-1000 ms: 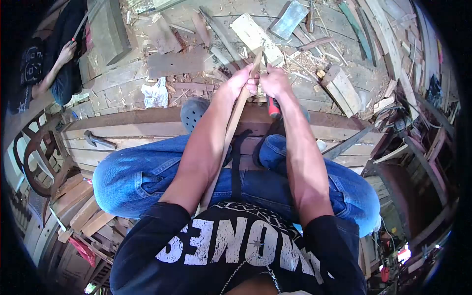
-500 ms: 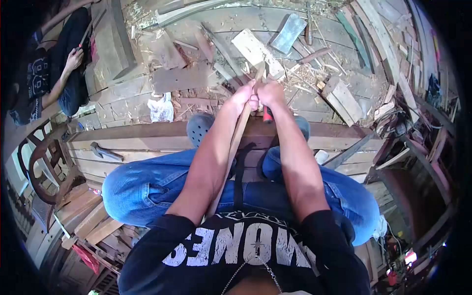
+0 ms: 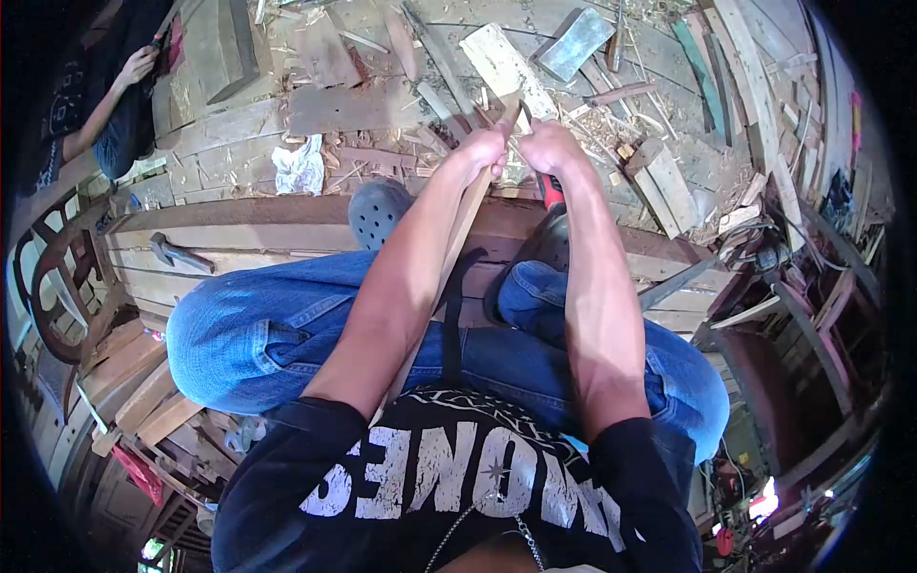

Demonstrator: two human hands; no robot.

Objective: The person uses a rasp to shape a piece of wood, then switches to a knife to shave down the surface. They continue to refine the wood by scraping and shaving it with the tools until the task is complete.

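My left hand (image 3: pixel 482 150) is closed around a long, thin wooden strip (image 3: pixel 462 222), which runs from near my chest, along my left forearm, to a tip beyond my fingers. Close beside it on the right, my right hand (image 3: pixel 552 150) grips a knife with a red and black handle (image 3: pixel 551 190). Its dark, narrow blade (image 3: pixel 525 115) pokes out past my fist near the strip's far end. My fingers cover much of the handle. Just beyond both hands lies a pale wood block (image 3: pixel 504 69) on the floorboards.
A grey metal-looking block (image 3: pixel 576 44) lies farther off among wood scraps and shavings. The hammer (image 3: pixel 180 255) rests on the beam at left, near a crumpled white cloth (image 3: pixel 298 165). Another person's hand (image 3: pixel 139 65) shows at upper left. Timber pieces (image 3: pixel 666 186) lie at right.
My right hand has moved right and slightly apart from my left, with the knife still in it. The whole view has shifted a little; the wooden strip stays in my left hand.
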